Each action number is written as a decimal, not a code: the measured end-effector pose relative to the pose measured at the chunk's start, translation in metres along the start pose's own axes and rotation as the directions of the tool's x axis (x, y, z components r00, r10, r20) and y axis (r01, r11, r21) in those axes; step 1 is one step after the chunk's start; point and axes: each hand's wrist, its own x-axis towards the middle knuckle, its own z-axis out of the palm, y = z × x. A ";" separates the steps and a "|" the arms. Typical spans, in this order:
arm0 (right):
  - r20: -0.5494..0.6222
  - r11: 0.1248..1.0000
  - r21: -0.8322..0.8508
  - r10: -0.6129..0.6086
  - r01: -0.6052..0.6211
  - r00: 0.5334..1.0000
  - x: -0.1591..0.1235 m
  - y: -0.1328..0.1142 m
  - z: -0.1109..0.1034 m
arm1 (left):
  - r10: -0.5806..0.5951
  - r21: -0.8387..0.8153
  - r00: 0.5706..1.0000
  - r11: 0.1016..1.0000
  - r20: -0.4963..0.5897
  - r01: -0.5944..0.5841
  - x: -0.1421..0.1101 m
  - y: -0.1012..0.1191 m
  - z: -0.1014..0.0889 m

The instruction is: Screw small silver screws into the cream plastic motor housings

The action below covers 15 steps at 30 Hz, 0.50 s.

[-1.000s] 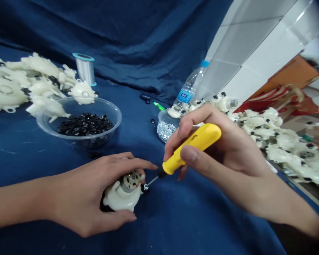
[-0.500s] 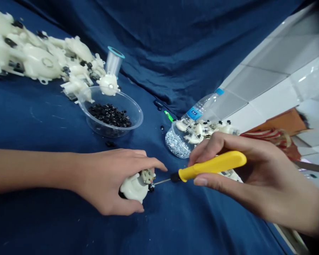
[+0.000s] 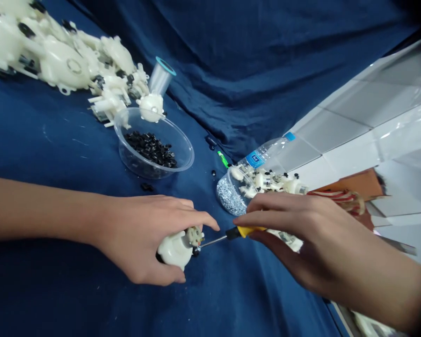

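My left hand point(image 3: 145, 238) is wrapped round a small cream plastic housing with a motor point(image 3: 178, 246), pressing it onto the blue cloth point(image 3: 56, 154). My right hand point(image 3: 301, 234) is closed round a yellow-handled screwdriver point(image 3: 243, 231), whose handle is mostly hidden under the fingers. The screwdriver's thin metal shaft points left, and its tip touches a screw at the housing's right side, beside the motor's end.
A clear bowl of small black parts point(image 3: 152, 147) stands behind my left hand. A smaller clear cup of silver screws point(image 3: 231, 194) sits near my right hand. A pile of cream housings point(image 3: 56, 61) lies far left, with a thread spool point(image 3: 160, 77). A water bottle point(image 3: 263, 152) lies at the right.
The view has tilted and shifted. My right hand has rolled over the screwdriver, so its yellow handle is now mostly covered. The tip stays at the housing in my left hand.
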 end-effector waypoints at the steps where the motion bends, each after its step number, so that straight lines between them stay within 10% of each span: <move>1: 0.060 0.998 -0.057 -0.008 0.012 0.998 -0.001 -0.001 0.002 | 0.002 -0.006 1.000 1.000 -0.007 -0.002 0.000 -0.001 0.001; 15: 0.080 0.991 -0.130 -0.008 0.018 0.997 -0.013 0.000 0.009 | -0.032 0.020 0.997 0.999 -0.073 0.033 -0.003 -0.002 0.006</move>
